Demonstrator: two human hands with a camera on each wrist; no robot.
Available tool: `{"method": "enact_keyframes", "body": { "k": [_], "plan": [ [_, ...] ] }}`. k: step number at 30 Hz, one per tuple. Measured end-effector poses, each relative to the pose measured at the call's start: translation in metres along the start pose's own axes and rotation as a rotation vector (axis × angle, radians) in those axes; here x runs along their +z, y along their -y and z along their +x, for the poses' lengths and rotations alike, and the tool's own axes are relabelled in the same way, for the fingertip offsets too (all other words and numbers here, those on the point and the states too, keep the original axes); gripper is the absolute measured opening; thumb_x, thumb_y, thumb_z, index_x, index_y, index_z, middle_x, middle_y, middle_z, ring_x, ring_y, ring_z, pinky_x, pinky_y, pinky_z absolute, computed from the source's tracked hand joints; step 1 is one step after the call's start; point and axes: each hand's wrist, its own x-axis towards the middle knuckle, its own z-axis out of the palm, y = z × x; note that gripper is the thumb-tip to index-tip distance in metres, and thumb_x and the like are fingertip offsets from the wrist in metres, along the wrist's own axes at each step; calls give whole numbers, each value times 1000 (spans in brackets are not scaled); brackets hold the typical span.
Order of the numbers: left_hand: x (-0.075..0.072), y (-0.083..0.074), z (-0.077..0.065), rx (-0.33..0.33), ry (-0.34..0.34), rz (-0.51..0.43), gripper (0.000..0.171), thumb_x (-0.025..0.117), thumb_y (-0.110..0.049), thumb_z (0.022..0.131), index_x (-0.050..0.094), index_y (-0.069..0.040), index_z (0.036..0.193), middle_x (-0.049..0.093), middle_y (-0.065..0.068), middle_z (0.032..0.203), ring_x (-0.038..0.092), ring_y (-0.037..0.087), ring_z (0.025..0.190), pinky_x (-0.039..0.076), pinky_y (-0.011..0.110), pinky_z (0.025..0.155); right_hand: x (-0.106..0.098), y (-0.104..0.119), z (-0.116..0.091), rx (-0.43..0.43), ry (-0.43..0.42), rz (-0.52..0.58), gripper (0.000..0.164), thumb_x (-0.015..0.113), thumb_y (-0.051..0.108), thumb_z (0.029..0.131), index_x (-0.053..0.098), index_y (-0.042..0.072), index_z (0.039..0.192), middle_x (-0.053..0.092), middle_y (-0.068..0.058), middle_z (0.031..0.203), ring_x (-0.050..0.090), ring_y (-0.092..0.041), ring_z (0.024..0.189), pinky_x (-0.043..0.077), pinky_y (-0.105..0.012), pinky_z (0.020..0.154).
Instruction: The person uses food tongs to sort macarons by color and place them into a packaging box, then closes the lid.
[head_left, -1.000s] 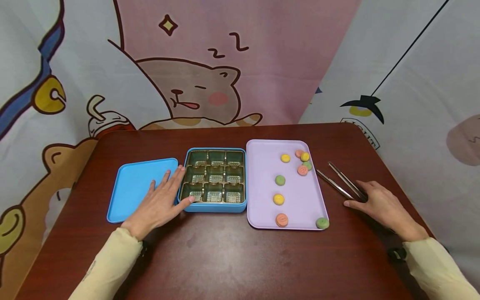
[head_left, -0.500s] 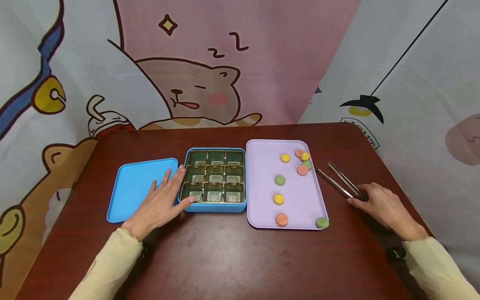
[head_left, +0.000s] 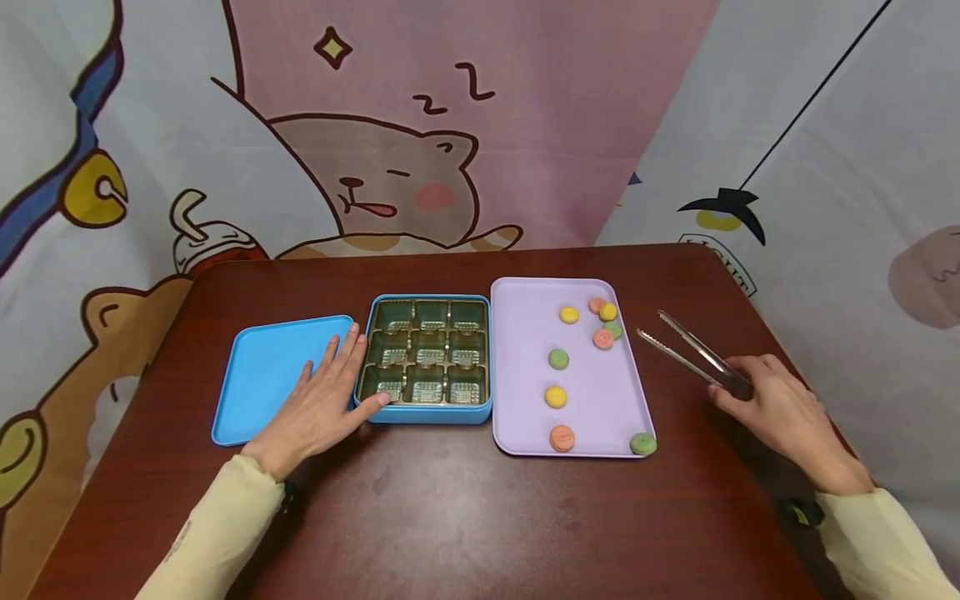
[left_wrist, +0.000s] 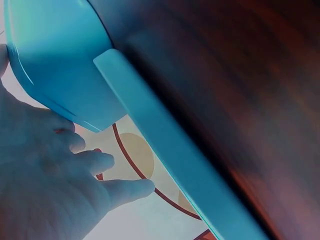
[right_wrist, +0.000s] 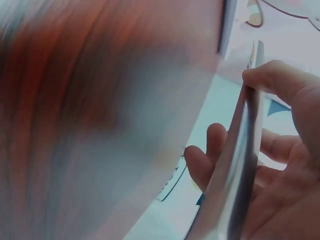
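My left hand (head_left: 318,400) lies with fingers spread at the left side of a blue box (head_left: 427,414), its thumb over the near left corner. The box holds a gold insert divided into several square compartments with nothing in them. In the left wrist view the fingers touch the box (left_wrist: 60,65) near its edge. My right hand (head_left: 783,412) grips metal tongs (head_left: 697,346) between thumb and fingers, tips spread apart and pointing toward a lilac tray (head_left: 525,333). On that tray lie several macarons, among them a green macaron (head_left: 558,359), a yellow macaron (head_left: 556,397) and an orange macaron (head_left: 562,438).
A blue lid (head_left: 262,383) lies left of the box, partly under my left hand. At the tray's near right corner a green macaron (head_left: 642,444) sits on the rim. Beyond the brown table (head_left: 450,517) hangs a cartoon-printed cloth (head_left: 555,150).
My right hand has moved slightly right and raised the tongs a little, their tips shifting away from the tray's edge. The left hand stays in place on the box.
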Motion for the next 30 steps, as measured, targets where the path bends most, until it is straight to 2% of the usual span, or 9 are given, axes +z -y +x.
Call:
{"method": "enact_keyframes", "body": {
  "k": [5,9,13,17,21,27,30],
  "plan": [
    [0,0,-1,2,10,-3,101,47,-71,100,3,-9,167,-10,3,174,1,41,158,11,76,116,-3,11,-5,-20,-20,26,58,79,31,91,56,-7,128,54,-31,118,54,-45,95,47,-70,77],
    [0,1,-1,6,6,-7,100,49,-69,100,3,-10,167,-8,4,174,0,41,158,11,77,115,-5,20,-9,-60,-66,59,58,81,31,90,58,-4,130,61,-28,115,58,-41,94,49,-69,77],
    [0,0,-1,5,4,-9,100,49,-69,100,3,-10,167,-9,2,174,0,42,158,11,77,115,-6,28,-12,-129,-154,85,53,84,27,86,63,1,127,67,-19,105,59,-31,84,52,-51,68],
    [-1,-1,-1,5,5,-5,101,48,-70,99,4,-10,167,-10,0,174,0,42,158,11,77,115,-7,37,-15,-181,-199,107,48,86,22,82,68,4,123,69,-13,98,55,-20,76,44,-32,60],
    [-1,-2,-2,3,5,-8,101,48,-71,99,5,-10,167,-9,2,174,-1,42,158,11,77,115,-5,47,-18,-218,-181,116,45,87,20,81,70,4,120,70,-8,95,52,-13,72,42,-27,57],
    [-1,-2,-2,0,3,-6,102,48,-72,99,5,-10,167,-4,7,175,-1,42,158,12,77,115,0,58,-20,-249,-92,93,49,90,28,81,70,3,119,69,-5,93,54,-17,73,45,-27,57],
    [0,-3,-2,0,-2,-4,102,47,-72,99,6,-9,167,-2,8,175,0,42,158,12,77,115,4,62,-20,-291,-87,61,51,93,29,78,72,4,117,69,-3,92,56,-15,73,46,-27,57]
  ]
}}
